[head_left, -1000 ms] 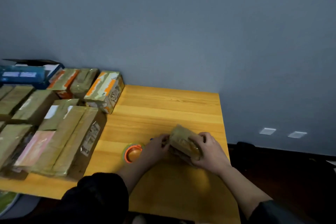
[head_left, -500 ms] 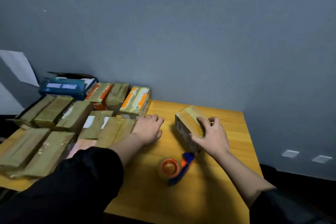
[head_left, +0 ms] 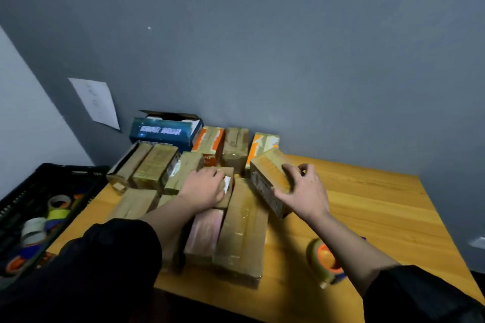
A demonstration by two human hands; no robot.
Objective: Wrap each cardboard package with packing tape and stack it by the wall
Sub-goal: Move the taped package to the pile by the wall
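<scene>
The taped cardboard package [head_left: 269, 178] sat tilted just right of the frame's centre, its lower end against the wooden table [head_left: 367, 207] and its left edge beside the long taped box [head_left: 242, 228] lying flat below it. The right hand [head_left: 304, 193] gripped it from the right, fingers curled over its top edge and thumb against its near side. The left hand [head_left: 206, 187] lay palm-down on a small taped box [head_left: 227, 186] at centre, fingers loosely bent over it; whether they clasped it could not be told. Behind, toward the grey wall [head_left: 288, 60], stood a row of wrapped packages [head_left: 235, 145], some orange-printed, with an open blue carton [head_left: 165, 131] to their left. More taped boxes [head_left: 154, 165] filled the table's left part. A tape dispenser [head_left: 324, 262] with an orange core lay at lower right, partly hidden by the right forearm. At far left a black crate [head_left: 42, 207] held tape rolls [head_left: 59, 202]. A white sheet [head_left: 95, 102] hung on the wall at upper left.
</scene>
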